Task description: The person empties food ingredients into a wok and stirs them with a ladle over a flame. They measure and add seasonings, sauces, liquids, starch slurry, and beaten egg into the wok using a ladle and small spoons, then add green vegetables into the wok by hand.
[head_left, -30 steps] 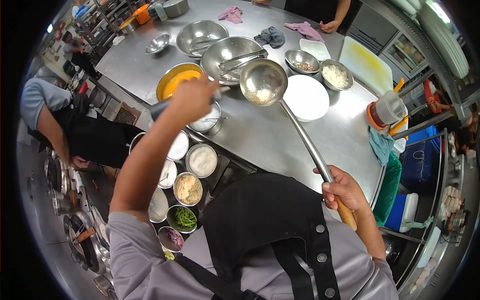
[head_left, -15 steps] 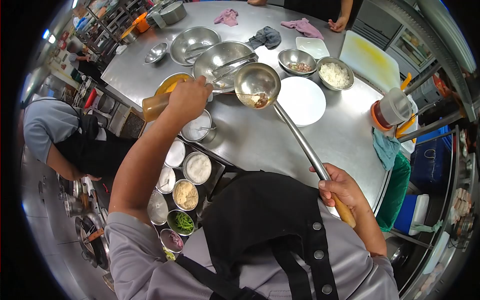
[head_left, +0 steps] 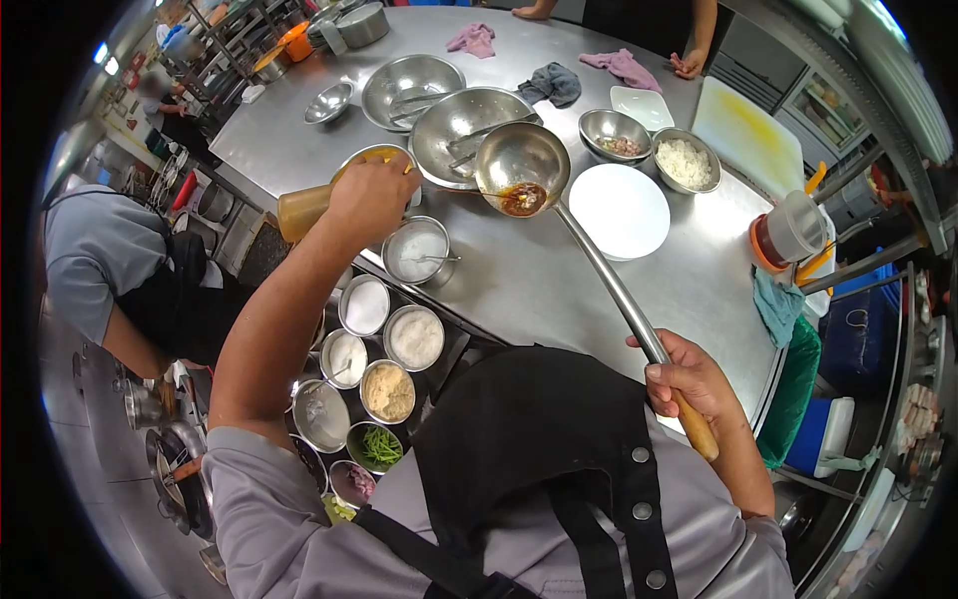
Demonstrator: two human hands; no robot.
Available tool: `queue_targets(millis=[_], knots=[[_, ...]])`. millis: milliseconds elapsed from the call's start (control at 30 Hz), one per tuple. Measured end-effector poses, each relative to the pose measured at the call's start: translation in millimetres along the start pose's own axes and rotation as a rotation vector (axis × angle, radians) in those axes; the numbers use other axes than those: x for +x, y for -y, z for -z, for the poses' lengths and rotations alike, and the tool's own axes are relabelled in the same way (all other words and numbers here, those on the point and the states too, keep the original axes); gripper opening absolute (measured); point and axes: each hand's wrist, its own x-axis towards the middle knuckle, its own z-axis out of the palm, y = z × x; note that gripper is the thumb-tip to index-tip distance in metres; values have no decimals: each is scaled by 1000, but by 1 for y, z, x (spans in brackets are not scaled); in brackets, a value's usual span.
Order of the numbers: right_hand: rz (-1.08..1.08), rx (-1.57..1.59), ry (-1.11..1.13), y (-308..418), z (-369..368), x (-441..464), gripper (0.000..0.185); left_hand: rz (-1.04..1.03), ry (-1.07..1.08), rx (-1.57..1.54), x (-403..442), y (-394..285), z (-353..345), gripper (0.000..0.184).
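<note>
Left hand (head_left: 375, 200): wrapped round bottle (head_left: 302, 212), angled toward ladle (head_left: 521, 158) | Right hand (head_left: 691, 377): clasping ladle's handle near | Ladle: over desk (head_left: 519, 275), left of plate (head_left: 620, 213), seemingly level to retain brown liquid (head_left: 523, 200)

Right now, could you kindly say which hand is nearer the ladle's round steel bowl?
Left: the left hand is left of the ladle bowl; the right hand is farther off, gripping the wooden handle.

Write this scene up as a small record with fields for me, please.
Left hand: gripping a brown bottle-like container, held sideways
Right hand: holding the ladle by its wooden handle
Ladle contents: reddish-brown liquid
On the table: white plate, metal bowls
Left of the apron: green pieces, pale-yellow ingredient
</note>
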Motion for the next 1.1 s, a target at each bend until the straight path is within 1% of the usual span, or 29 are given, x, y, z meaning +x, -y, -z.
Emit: queue_targets(millis=[67,200,267,500,567,733,833,867,933,967,1000,1067,1100], knots=[[2,-3,-3,-1,-13,1,45,-16,-38,5,-8,9,-2,28],[-12,-14,1,-2,-33,6,48,1,-34,-32,-22,25,-7,26],[-13,-18,12,-3,-43,10,48,4,-49,-33,-29,35,-11,19],[-55,-3,54,-3,-87,30,49,62,-75,-89,-58,69,-38,19],[-65,5,74,-2,-102,38,48,54,-86,-129,-67,80,-51,26],[-117,27,130,-1,-143,62,47,137,-62,-166,-90,99,-89,32],[-144,22,148,-5,-167,78,47,148,-191,-260,-106,110,-121,44],[-143,47,176,-7,-175,83,48,167,-184,-265,-113,113,-126,44],[-154,64,207,-11,-188,92,49,291,-305,-430,-125,115,-135,47],[-158,103,241,-13,-193,94,50,353,-368,-563,-129,119,-143,51],[-163,143,274,-15,-198,96,51,362,-367,-567,-136,122,-156,51],[-172,157,304,-19,-202,96,52,596,-661,-787,-151,124,-185,54],[-172,177,337,-21,-203,96,52,657,-719,-874,-159,125,-205,57]])
